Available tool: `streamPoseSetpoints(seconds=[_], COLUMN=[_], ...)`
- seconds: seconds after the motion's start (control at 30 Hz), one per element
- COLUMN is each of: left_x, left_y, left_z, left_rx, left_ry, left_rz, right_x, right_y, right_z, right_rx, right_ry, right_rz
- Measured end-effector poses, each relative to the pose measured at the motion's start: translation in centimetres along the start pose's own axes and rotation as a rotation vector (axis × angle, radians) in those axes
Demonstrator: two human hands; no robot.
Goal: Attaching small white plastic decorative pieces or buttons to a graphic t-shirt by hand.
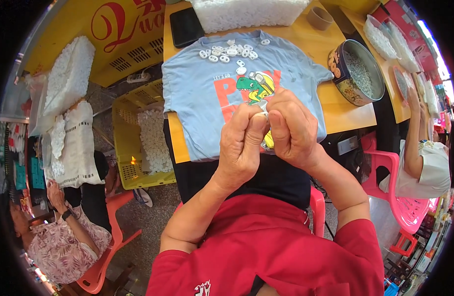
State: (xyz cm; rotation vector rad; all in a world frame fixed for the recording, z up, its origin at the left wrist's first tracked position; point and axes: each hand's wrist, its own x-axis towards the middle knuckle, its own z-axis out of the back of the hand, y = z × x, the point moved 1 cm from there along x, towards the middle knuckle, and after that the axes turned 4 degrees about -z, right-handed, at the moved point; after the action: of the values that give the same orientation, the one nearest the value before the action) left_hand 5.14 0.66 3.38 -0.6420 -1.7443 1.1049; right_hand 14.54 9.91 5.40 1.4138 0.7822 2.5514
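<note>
My left hand (241, 143) and my right hand (292, 129) are raised together above the table, fingertips pinched on a small white plastic piece (263, 114) that shows only as a sliver between them. Below them a light blue T-shirt (197, 93) with a cartoon dinosaur print lies spread on the yellow table (345, 111). Several small white plastic rings (227, 52) lie scattered near the shirt's collar.
A clear bin of white pieces (246, 12) and a black tablet (186, 25) sit at the table's far edge. A round tin (357, 74) of small parts stands to the right. A yellow crate (138, 143) sits on the floor at left. Other people sit at left and right on pink chairs.
</note>
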Motion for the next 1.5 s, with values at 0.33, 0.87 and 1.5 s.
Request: streamPoseSetpoints(seconds=[0.33,0.87,1.5], left_x=[1.0,0.1,1.1], left_y=[-0.3,0.1,3.2], left_z=[1.4,0.1,1.1], left_rx=[0.015,-0.047,-0.049], left_ry=[0.083,0.003,-0.050], left_rz=[0.016,0.017,0.217], right_x=[0.9,0.2,-0.5], right_y=[0.0,0.0,-2.4], right_z=[1.4,0.5,-0.9], right_rx=[-0.051,0.015,-0.068], right_ry=[0.184,0.099,0.163], right_rz=[-0.024,-0.054,-0.288])
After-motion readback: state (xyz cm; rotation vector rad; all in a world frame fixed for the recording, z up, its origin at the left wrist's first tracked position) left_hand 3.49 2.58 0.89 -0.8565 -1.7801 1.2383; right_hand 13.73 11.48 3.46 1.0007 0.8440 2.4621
